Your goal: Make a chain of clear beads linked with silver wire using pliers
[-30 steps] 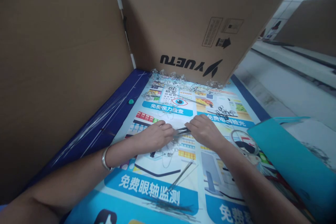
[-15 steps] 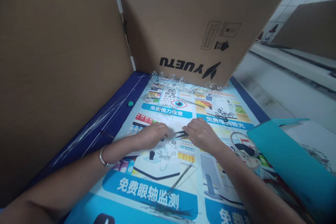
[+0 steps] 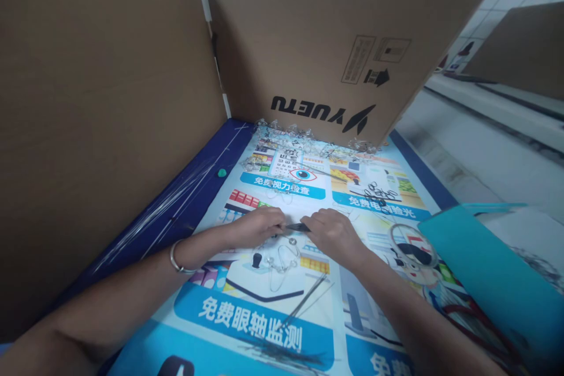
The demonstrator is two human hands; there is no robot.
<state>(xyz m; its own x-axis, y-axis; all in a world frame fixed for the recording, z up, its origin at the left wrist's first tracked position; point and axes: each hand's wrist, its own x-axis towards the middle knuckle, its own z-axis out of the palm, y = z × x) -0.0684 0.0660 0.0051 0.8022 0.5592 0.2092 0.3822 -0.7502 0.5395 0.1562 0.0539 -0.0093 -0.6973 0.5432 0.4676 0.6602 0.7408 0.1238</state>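
My right hand [image 3: 332, 235] is wrapped around a small pair of dark pliers [image 3: 297, 227]. Their narrow jaws point left and look closed, with the tip at the fingertips of my left hand [image 3: 259, 227]. Those left fingers are pinched together on what appears to be a thin wire, mostly hidden by them. Just below both hands, a bent clear-silver wire piece [image 3: 282, 263] with small loops lies on the printed sheet [image 3: 264, 252]. Nearer to me are several straight dark wires [image 3: 306, 299] and a loose bundle of fine wires [image 3: 286, 353].
Cardboard panels [image 3: 299, 41] stand at the back and left. Many bent wire pieces [image 3: 286, 132] line the back panel's foot. Dark wire loops [image 3: 379, 194] lie at right, near a roll of tape [image 3: 413, 247] and a turquoise folder [image 3: 489, 270]. A green lump [image 3: 221, 173] sits at left.
The pliers' jaws, spread apart before, have come together at my left fingertips. Both hands stay nearly in place, and the view has shifted slightly.
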